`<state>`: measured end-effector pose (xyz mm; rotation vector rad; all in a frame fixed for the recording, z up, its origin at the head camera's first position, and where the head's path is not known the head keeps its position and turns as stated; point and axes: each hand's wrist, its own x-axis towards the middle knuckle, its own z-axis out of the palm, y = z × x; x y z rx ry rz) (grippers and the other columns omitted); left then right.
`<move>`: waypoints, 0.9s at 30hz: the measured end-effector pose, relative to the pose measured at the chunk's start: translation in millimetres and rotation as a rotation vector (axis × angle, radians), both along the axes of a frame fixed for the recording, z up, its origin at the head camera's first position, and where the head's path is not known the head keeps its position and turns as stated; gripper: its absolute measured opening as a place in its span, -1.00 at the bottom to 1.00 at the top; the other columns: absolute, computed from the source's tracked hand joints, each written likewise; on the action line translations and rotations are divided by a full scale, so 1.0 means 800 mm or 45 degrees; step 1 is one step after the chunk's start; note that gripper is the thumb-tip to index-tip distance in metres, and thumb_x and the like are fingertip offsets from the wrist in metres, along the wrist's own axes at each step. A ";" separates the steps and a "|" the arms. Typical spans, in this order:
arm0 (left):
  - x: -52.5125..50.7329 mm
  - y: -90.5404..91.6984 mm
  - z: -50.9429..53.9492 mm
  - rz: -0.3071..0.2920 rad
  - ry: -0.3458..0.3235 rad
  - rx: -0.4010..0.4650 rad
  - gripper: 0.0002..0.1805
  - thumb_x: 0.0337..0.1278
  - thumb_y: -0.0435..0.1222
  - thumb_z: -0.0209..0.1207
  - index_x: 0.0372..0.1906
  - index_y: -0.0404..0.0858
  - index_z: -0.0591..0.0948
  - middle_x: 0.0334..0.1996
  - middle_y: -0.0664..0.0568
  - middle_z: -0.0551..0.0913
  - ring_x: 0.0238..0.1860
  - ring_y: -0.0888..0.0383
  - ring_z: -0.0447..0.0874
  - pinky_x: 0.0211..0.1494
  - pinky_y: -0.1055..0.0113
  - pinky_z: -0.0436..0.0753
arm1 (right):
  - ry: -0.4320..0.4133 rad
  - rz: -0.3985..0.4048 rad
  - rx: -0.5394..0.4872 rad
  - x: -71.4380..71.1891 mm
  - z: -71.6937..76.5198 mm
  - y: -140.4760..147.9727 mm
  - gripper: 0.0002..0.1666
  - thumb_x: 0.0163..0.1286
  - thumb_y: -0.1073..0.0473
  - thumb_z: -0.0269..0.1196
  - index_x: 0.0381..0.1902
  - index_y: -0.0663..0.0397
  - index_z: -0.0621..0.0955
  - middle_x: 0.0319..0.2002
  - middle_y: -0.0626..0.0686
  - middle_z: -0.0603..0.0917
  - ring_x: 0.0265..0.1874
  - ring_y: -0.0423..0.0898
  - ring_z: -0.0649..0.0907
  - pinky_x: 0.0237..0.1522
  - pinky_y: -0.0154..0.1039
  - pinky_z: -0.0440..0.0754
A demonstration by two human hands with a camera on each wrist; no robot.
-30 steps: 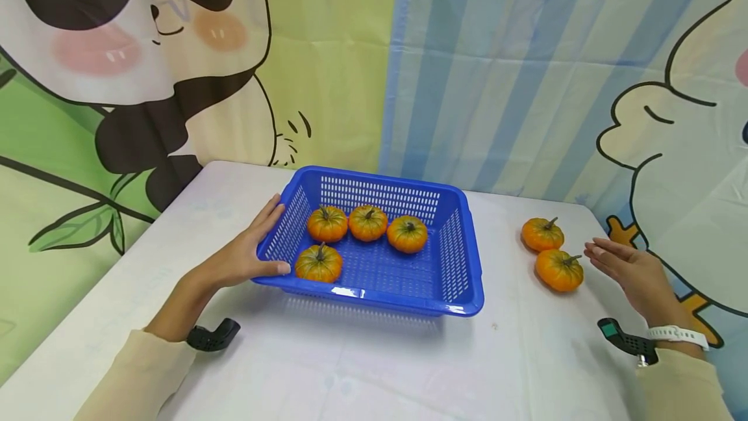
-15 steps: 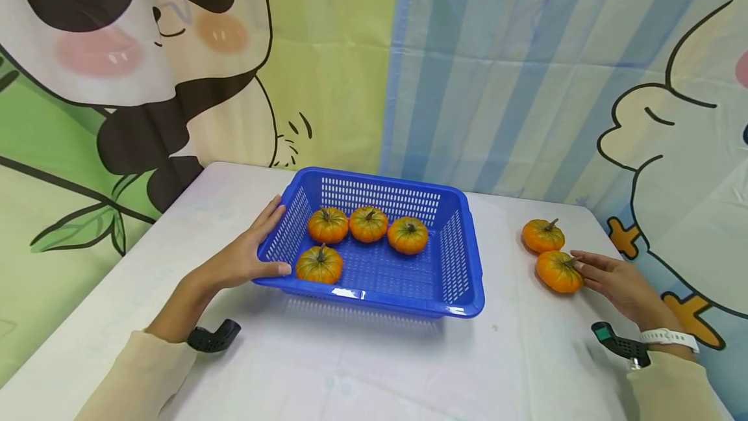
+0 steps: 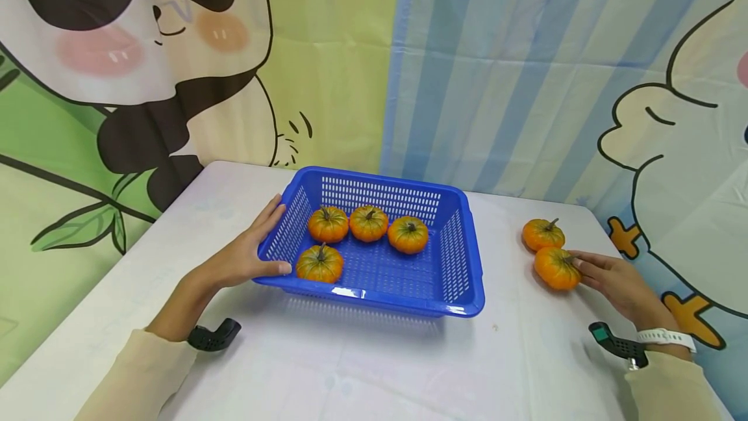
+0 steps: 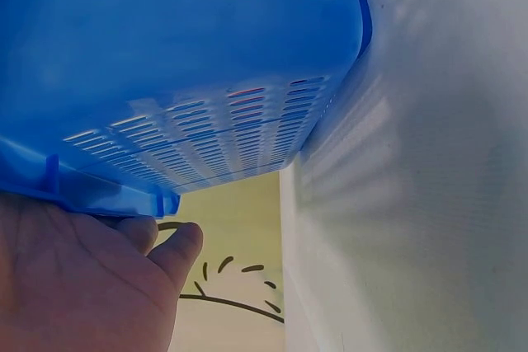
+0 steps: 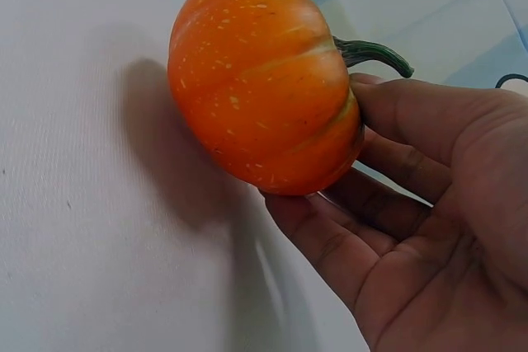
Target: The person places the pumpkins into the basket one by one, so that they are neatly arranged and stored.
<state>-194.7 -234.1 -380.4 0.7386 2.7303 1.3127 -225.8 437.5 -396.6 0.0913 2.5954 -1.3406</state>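
My right hand (image 3: 622, 284) pinches a small orange pumpkin (image 3: 558, 268) between thumb and fingers. The right wrist view shows that pumpkin (image 5: 260, 80) tilted, its green stem near the thumb and its shadow on the white tabletop. Just behind it sits a second pumpkin (image 3: 543, 234). At the left end of a blue plastic basket (image 3: 386, 301), my left hand (image 3: 242, 255) holds the rim, thumb on the front corner and fingers along the side. Seen from the left wrist, the palm (image 4: 82, 278) lies under the basket's rim. Several pumpkins (image 3: 368, 223) are inside the basket.
The basket stands on a white-covered table (image 3: 397, 369). Behind the table hangs a curtain (image 3: 502, 70) printed with a panda and blue stripes. On the right, the curtain's cartoon figure comes close to the table edge.
My right hand has moved left onto the nearer pumpkin and taken hold of it. The pumpkin has tilted and risen slightly. My left hand and the basket look unchanged.
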 end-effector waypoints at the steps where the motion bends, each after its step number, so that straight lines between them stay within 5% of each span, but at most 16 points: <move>1: 0.000 0.000 0.000 0.000 0.002 -0.002 0.20 -0.03 -0.03 0.36 0.56 -0.21 -0.15 0.55 0.01 -0.38 0.50 -0.25 -0.32 0.32 -0.38 0.02 | 0.005 0.005 0.007 0.000 0.001 -0.002 -0.11 0.47 -0.19 0.07 0.41 0.45 0.21 0.41 0.45 0.15 0.11 -0.12 0.48 -0.04 -0.37 0.61; 5: 0.001 0.000 0.001 -0.002 0.003 -0.001 0.19 -0.03 -0.05 0.36 0.56 -0.22 -0.15 0.55 0.00 -0.38 0.50 -0.26 -0.31 0.32 -0.37 0.03 | 0.024 0.021 0.034 -0.002 0.007 -0.009 -0.10 0.49 -0.21 0.03 0.41 0.46 0.19 0.40 0.45 0.16 0.27 0.22 0.34 -0.05 -0.40 0.60; 9: 0.001 0.000 0.001 -0.003 0.005 -0.002 0.19 -0.03 -0.04 0.37 0.56 -0.23 -0.14 0.55 -0.01 -0.37 0.50 -0.26 -0.30 0.32 -0.37 0.04 | 0.051 0.041 0.061 -0.002 0.013 -0.017 -0.10 0.49 -0.22 0.03 0.40 0.46 0.22 0.39 0.45 0.18 0.26 0.23 0.34 -0.06 -0.40 0.60; 20: 0.001 0.000 0.003 0.004 -0.001 -0.009 0.18 -0.02 -0.06 0.36 0.56 -0.24 -0.14 0.55 0.02 -0.38 0.50 -0.25 -0.32 0.33 -0.38 0.01 | 0.046 0.072 0.080 -0.007 0.031 -0.057 -0.06 0.45 -0.28 0.04 0.38 0.47 0.26 0.36 0.44 0.24 0.29 0.32 0.32 0.18 0.05 0.39; 27: 0.002 0.001 0.003 0.009 -0.010 -0.008 0.18 -0.02 -0.08 0.36 0.56 -0.22 -0.15 0.55 0.02 -0.38 0.50 -0.25 -0.31 0.33 -0.37 0.03 | 0.133 0.103 0.024 -0.021 0.037 -0.078 -0.18 0.46 -0.22 0.09 0.34 0.39 0.37 0.34 0.34 0.34 0.16 0.02 0.49 0.03 -0.33 0.57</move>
